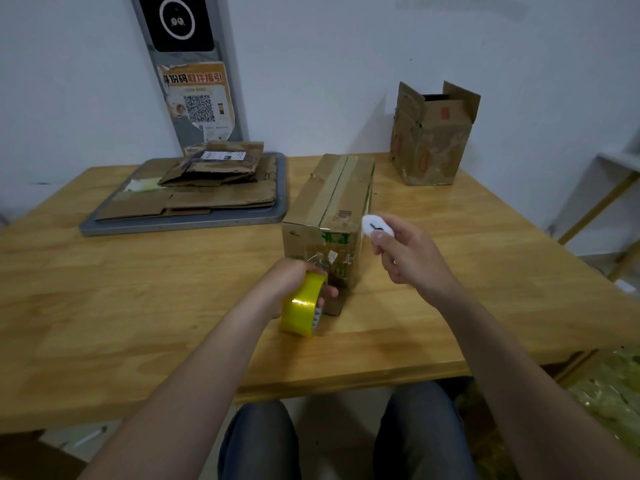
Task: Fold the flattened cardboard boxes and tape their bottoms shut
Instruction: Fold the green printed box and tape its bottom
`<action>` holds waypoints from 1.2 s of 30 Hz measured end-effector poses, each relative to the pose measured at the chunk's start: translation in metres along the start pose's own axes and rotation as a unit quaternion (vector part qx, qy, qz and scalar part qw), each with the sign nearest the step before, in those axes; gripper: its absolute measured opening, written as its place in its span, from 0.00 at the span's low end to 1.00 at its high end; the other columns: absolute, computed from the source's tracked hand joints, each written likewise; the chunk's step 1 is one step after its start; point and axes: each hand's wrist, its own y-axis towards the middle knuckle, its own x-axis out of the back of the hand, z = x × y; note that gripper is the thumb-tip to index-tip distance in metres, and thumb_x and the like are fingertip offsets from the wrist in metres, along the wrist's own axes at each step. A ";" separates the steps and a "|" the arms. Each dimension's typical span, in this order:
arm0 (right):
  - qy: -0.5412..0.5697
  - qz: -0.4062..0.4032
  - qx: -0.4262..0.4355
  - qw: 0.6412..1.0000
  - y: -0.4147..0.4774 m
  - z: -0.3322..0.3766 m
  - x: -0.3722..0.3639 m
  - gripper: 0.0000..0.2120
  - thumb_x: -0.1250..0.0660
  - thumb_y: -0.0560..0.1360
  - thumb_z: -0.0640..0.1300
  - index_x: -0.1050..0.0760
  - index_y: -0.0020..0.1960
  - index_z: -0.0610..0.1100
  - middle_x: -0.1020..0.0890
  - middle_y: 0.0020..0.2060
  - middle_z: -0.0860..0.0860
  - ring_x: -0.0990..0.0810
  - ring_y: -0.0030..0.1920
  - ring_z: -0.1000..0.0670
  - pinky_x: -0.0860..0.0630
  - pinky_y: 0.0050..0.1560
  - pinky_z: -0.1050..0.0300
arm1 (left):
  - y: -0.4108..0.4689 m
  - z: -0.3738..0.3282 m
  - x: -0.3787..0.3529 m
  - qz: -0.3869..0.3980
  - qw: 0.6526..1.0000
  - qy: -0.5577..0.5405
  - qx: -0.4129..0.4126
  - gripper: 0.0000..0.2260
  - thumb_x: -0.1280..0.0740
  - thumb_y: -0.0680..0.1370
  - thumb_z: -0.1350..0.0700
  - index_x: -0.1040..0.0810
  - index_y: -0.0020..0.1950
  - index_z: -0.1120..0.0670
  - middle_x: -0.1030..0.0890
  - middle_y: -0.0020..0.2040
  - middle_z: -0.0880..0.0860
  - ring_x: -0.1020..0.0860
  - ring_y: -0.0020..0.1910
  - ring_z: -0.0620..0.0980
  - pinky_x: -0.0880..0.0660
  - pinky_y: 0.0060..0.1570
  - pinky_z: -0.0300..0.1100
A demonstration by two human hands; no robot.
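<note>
- My left hand (291,282) has its fingers curled round the yellow tape roll (303,308), at the near end of the folded box (329,216).
- My right hand (410,256) pinches a small white cutter (376,227) just right of that box.
- The box lies mid-desk (138,289), with a tape strip along its top seam.
- Flattened boxes (194,195) are stacked on a grey tray (180,225), far left.
- An open box (433,140) stands far right.

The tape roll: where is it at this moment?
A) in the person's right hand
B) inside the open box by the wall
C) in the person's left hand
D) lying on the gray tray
C: the left hand grips the tape roll close to the near end of the taped box, while the right hand holds a white cutter.
</note>
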 end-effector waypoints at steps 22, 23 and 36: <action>-0.668 0.076 0.136 0.728 0.038 0.045 -0.098 0.06 0.33 0.79 0.47 0.20 0.52 0.45 0.28 0.38 0.49 0.18 0.49 0.41 0.31 0.39 0.50 | -0.001 -0.002 0.007 -0.039 0.997 0.059 -0.020 0.12 0.35 0.81 0.59 0.18 0.55 0.66 0.13 0.40 0.61 0.16 0.30 0.52 0.20 0.30 0.40; -0.678 0.076 0.130 0.720 0.038 0.048 -0.101 0.07 0.33 0.79 0.46 0.20 0.54 0.45 0.25 0.40 0.48 0.18 0.51 0.41 0.31 0.40 0.50 | -0.001 -0.002 0.007 -0.041 0.997 0.061 -0.025 0.12 0.35 0.81 0.59 0.18 0.55 0.67 0.13 0.39 0.61 0.15 0.31 0.52 0.20 0.31 0.40; -0.591 0.082 -0.058 0.800 -0.008 0.014 -0.013 0.07 0.32 0.78 0.52 0.17 0.53 0.58 0.19 0.43 0.53 0.20 0.42 0.47 0.32 0.36 0.55 | -0.002 -0.002 0.005 -0.043 0.995 0.086 -0.021 0.16 0.24 0.66 0.57 0.15 0.52 0.63 0.13 0.43 0.61 0.14 0.45 0.60 0.18 0.56 0.57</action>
